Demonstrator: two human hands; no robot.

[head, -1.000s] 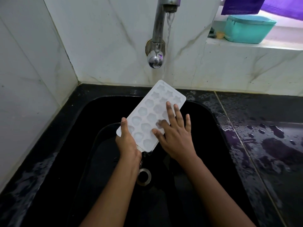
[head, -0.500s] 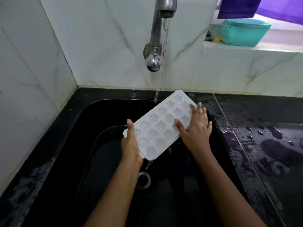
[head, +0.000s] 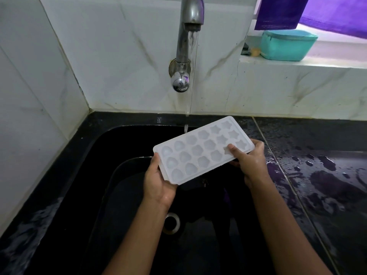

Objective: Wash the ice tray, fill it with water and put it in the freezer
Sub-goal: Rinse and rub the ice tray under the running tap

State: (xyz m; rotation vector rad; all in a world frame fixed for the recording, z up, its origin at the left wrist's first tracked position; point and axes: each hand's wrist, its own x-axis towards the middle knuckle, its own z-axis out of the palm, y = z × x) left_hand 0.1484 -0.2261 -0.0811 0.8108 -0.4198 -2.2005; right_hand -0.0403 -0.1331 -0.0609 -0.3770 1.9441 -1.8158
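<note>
— Where does the camera sit?
— On the person's head, facing forward and down, close above the sink (head: 111, 135).
— What does it take in?
— A wide sweep: the tap (head: 183, 46) dead ahead, the wall (head: 119, 56) behind it, the window ledge (head: 317, 65) at upper right.

The ice tray (head: 202, 150) is held above the sink (head: 111, 147), its length running from near left to far right. Its near-left end is held by the left grip (head: 158, 181) and its far-right end by the right grip (head: 251, 162). The tap (head: 185, 42) is set in the wall behind the sink, and its stream (head: 186, 127) is met at the tray's far long edge. The drain (head: 171, 223) is set in the sink floor, before the tray. The desk (head: 321, 147) is spread right of the sink. Behind it a ledge (head: 327, 64) is raised, on which a container (head: 288, 46) is placed, under a hung cloth (head: 278, 12).
</note>
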